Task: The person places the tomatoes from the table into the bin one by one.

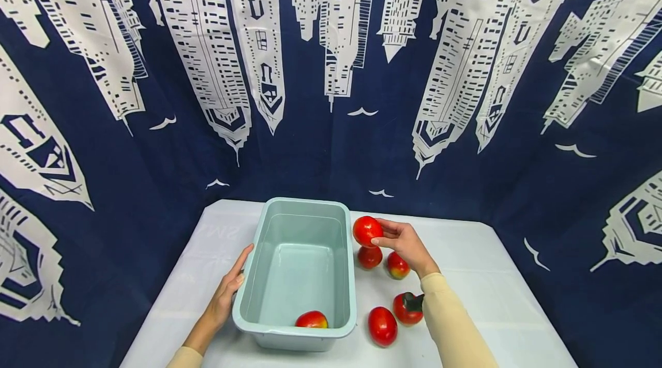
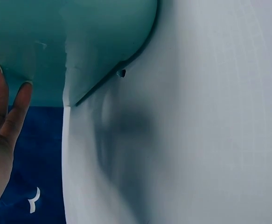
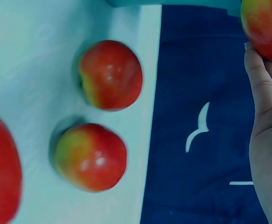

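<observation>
A teal plastic bin (image 1: pixel 297 270) stands on the white table (image 1: pixel 491 276), and one red apple (image 1: pixel 312 319) lies in its near corner. My right hand (image 1: pixel 381 234) grips a red apple (image 1: pixel 367 230) in the air just beside the bin's far right corner; the right wrist view shows that apple (image 3: pixel 265 25) against my fingers (image 3: pixel 261 88). Under it lie two apples (image 1: pixel 369 257) (image 1: pixel 397 265), seen close up as apples (image 3: pixel 110 74) (image 3: pixel 91 156). My left hand (image 1: pixel 235 276) rests with straight fingers (image 2: pixel 5 107) against the bin's left wall (image 2: pixel 80 37).
Two more apples (image 1: pixel 383 325) (image 1: pixel 408 307) lie near my right forearm, the second partly hidden by a dark wrist strap. A dark blue cloth with white buildings (image 1: pixel 331 69) hangs behind and around the table. The table's far edge (image 3: pixel 149 116) runs close to the apples.
</observation>
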A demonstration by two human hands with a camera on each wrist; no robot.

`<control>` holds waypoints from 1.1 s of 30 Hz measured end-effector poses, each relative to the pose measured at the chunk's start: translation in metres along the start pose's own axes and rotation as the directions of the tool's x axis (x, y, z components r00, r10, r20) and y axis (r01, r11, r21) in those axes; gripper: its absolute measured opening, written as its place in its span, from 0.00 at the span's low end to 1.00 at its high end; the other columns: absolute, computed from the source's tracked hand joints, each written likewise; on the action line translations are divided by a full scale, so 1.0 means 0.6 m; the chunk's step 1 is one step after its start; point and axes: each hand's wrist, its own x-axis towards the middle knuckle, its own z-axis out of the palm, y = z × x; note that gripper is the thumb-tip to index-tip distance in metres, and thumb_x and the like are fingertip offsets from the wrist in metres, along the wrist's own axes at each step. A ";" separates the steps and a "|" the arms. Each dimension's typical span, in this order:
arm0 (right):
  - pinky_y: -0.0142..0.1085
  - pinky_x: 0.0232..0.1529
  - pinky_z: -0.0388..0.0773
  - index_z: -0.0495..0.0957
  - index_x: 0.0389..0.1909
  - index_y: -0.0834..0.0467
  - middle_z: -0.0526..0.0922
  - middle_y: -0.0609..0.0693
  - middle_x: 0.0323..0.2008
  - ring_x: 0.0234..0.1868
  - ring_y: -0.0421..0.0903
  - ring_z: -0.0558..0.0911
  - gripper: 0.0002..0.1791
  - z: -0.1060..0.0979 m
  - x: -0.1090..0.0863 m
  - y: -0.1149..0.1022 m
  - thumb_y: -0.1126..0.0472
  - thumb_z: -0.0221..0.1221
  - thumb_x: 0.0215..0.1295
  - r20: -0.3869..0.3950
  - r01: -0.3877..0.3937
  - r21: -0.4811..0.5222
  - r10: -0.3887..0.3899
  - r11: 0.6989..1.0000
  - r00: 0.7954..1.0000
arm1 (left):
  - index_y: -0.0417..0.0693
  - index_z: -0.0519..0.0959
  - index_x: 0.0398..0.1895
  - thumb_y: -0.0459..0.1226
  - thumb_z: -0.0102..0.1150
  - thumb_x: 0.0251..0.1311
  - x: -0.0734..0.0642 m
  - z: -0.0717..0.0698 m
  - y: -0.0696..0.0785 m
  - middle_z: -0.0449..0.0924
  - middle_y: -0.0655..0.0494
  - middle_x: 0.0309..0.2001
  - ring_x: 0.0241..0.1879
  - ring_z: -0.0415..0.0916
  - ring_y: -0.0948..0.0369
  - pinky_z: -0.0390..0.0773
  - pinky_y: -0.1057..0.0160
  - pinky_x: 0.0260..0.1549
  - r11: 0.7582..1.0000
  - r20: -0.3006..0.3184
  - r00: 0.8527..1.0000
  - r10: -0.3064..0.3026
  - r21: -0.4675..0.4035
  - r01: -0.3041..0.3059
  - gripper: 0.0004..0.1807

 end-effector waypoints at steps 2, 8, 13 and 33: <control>0.47 0.58 0.75 0.74 0.64 0.53 0.80 0.54 0.59 0.58 0.52 0.81 0.35 0.002 0.003 -0.010 0.51 0.70 0.54 0.003 0.001 0.022 -0.001 1.000 1.000 | 0.51 0.46 0.78 0.38 0.27 0.68 0.001 -0.001 0.001 0.44 0.41 0.78 0.68 0.61 0.70 0.63 0.72 0.59 1.000 0.004 1.000 0.010 0.003 -0.010 0.33; 0.43 0.55 0.78 0.74 0.64 0.53 0.82 0.55 0.57 0.55 0.51 0.83 0.34 0.023 0.022 -0.047 0.54 0.70 0.55 0.055 0.055 0.066 -0.059 0.996 0.997 | 0.50 0.45 0.78 0.37 0.26 0.68 0.000 -0.005 -0.001 0.46 0.38 0.77 0.67 0.65 0.65 0.66 0.69 0.56 0.999 0.008 0.999 0.042 0.011 -0.042 0.33; 0.44 0.54 0.78 0.72 0.66 0.55 0.81 0.57 0.58 0.56 0.52 0.82 0.34 0.043 0.035 -0.074 0.59 0.68 0.57 0.089 0.061 0.077 -0.068 0.995 0.994 | 0.50 0.44 0.79 0.37 0.25 0.69 -0.003 -0.004 -0.006 0.43 0.39 0.77 0.68 0.63 0.67 0.64 0.71 0.58 1.000 0.013 1.000 0.028 0.010 -0.028 0.33; 0.41 0.51 0.80 0.78 0.59 0.53 0.85 0.52 0.52 0.52 0.48 0.84 0.31 0.104 0.063 -0.136 0.57 0.72 0.52 0.125 0.147 0.062 -0.154 0.987 0.980 | 0.51 0.45 0.79 0.37 0.25 0.69 -0.001 0.002 -0.001 0.42 0.41 0.78 0.68 0.61 0.69 0.61 0.74 0.59 1.000 0.014 1.000 0.020 0.003 -0.020 0.33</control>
